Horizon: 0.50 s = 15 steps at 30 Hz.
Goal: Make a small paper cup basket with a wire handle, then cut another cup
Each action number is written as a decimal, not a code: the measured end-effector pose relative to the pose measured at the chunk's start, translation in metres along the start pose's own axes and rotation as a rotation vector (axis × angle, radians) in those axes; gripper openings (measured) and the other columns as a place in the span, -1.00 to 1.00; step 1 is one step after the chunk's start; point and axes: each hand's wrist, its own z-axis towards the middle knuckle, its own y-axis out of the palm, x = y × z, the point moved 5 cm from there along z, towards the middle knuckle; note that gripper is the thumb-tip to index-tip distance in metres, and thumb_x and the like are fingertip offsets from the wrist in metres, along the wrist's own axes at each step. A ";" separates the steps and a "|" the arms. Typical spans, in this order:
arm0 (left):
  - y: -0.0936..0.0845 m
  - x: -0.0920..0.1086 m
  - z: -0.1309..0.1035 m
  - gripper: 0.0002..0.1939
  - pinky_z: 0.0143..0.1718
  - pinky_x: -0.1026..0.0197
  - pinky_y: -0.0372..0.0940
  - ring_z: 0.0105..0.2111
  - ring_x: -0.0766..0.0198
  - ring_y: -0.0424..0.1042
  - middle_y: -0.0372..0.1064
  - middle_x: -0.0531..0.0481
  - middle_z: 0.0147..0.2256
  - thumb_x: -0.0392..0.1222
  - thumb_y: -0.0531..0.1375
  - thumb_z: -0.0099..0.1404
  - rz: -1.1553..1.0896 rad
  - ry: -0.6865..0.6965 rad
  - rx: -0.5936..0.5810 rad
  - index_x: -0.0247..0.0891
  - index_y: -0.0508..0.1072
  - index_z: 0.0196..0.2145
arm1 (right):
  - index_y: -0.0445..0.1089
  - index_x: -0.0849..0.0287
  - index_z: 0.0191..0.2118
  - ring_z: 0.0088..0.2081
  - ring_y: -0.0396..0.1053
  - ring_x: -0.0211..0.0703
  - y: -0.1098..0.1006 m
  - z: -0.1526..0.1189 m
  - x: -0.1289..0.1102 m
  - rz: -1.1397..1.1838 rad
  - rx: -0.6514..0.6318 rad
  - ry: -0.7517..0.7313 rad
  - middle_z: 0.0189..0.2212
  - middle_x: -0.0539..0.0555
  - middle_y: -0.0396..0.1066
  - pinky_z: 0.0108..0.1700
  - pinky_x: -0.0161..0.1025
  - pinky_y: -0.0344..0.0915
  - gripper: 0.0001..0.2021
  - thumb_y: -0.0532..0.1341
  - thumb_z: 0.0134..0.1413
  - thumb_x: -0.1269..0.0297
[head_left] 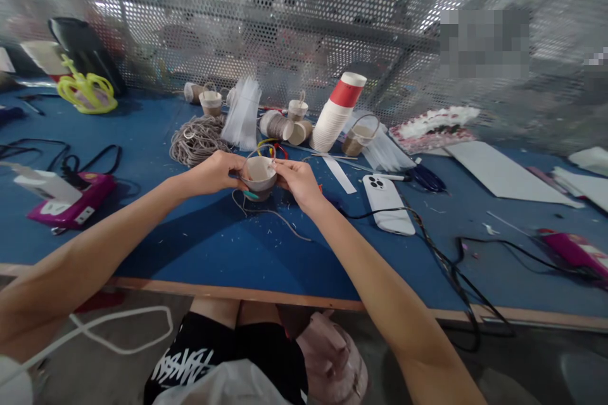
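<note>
Between my two hands is a small paper cup (261,169), its lower part wrapped in grey-brown cord and a thin loop handle arching over its rim. My left hand (223,172) grips its left side, fingers closed round it. On the right, my right hand (295,178) pinches the rim near the handle's end. A teal-green thing (250,194) shows at the cup's lower left; I cannot make out what it is. One loose cord end (280,218) trails from the cup onto the blue table (228,247).
Behind my hands lie a grey cord bundle (197,141), clear plastic strips (242,115), a cord-wrapped cup (361,137) and a tilted paper cup stack (332,115). A white phone (388,204) lies right, beside black cables (446,266). A magenta power strip (76,205) is left.
</note>
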 end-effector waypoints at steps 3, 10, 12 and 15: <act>0.000 0.001 0.000 -0.87 -0.27 0.28 0.38 -0.37 0.31 0.50 0.52 -0.01 -0.43 -0.19 0.29 0.13 -0.033 0.017 0.012 -0.32 0.49 -0.48 | 0.58 0.17 -0.30 -0.40 0.46 -0.23 -0.001 0.002 0.002 -0.008 0.002 -0.004 -0.44 0.04 0.56 -0.20 -0.20 0.40 -0.67 0.43 -0.26 0.11; 0.000 0.006 -0.001 -0.80 -0.04 0.21 0.41 -0.14 0.24 0.51 0.54 -0.06 -0.28 -0.12 0.24 0.21 0.031 0.076 0.077 -0.30 0.50 -0.48 | 0.57 0.14 -0.19 -0.22 0.51 -0.19 -0.001 0.004 -0.003 0.045 -0.055 -0.103 -0.25 0.06 0.59 0.00 -0.14 0.39 -0.61 0.40 -0.24 0.14; 0.000 0.007 -0.002 -0.80 -0.03 0.21 0.41 -0.11 0.24 0.51 0.54 -0.06 -0.26 -0.13 0.23 0.23 0.072 0.079 0.073 -0.29 0.50 -0.47 | 0.56 0.15 -0.18 -0.18 0.51 -0.17 -0.001 0.003 -0.004 0.050 -0.067 -0.114 -0.21 0.07 0.59 0.04 -0.12 0.38 -0.60 0.39 -0.23 0.14; 0.001 0.008 -0.002 -0.83 -0.05 0.21 0.42 -0.11 0.23 0.51 0.54 -0.06 -0.23 -0.15 0.23 0.22 0.116 0.078 0.045 -0.28 0.50 -0.46 | 0.56 0.18 -0.19 -0.11 0.51 -0.12 0.000 0.002 -0.007 0.028 -0.083 -0.149 -0.19 0.10 0.59 0.07 -0.09 0.37 -0.60 0.40 -0.24 0.15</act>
